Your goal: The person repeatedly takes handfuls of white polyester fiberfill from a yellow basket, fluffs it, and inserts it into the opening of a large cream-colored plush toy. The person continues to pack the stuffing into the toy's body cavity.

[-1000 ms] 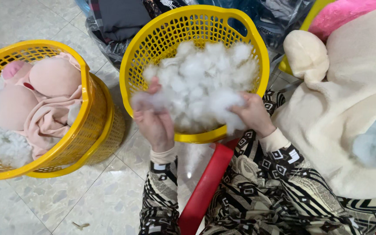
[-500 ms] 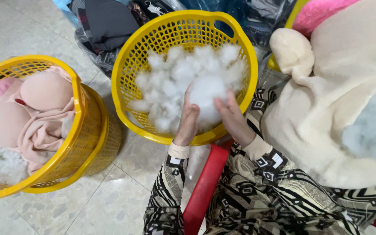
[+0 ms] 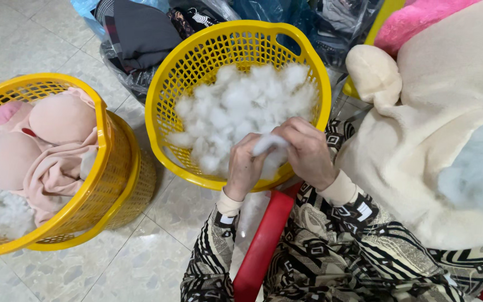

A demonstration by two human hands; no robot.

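White stuffing clump [image 3: 268,146] sits pinched between the closed fingers of the left hand [image 3: 244,170] and right hand [image 3: 308,152], just above the yellow basket's [image 3: 166,100] near rim; teasing it gently over the basket should catch loose fibres.
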